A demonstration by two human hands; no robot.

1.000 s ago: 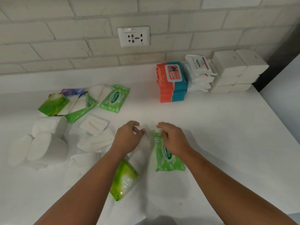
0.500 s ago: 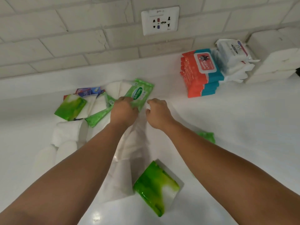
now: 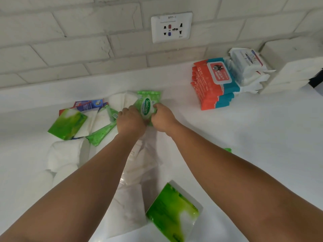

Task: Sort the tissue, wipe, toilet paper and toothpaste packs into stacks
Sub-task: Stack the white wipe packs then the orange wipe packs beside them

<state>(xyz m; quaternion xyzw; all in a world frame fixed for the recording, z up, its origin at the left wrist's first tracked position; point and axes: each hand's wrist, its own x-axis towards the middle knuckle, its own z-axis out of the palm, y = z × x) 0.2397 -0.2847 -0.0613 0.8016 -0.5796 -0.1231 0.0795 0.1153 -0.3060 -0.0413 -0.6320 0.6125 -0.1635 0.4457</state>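
From the head camera I am seeing both hands reaching out to the far middle of the white counter (image 3: 253,137), where they are meeting on a green plastic Sanicare wipes pack (image 3: 147,103). The left hand (image 3: 130,122) is closing its grip on the pack's near left edge, and the right hand (image 3: 163,118) is pinching the pack's right side, so both are gripping that same pack. The pack is lying partly over a white folded tissue pack (image 3: 120,100) just behind the left hand. To the left, a green and white glossy tissue pack (image 3: 67,124) is overlapping a blue and red toothpaste box (image 3: 87,105), with another green wipes pack (image 3: 101,133) tilted beside them. White toilet paper rolls (image 3: 64,154) are sitting near the left forearm. A second green and white glossy pack (image 3: 172,213) is lying close to me between the forearms. Far right, an orange and teal wipes stack (image 3: 215,84) is standing just beside a white wipes stack (image 3: 246,67) and white tissue blocks (image 3: 295,67) against the brick wall (image 3: 70,41).
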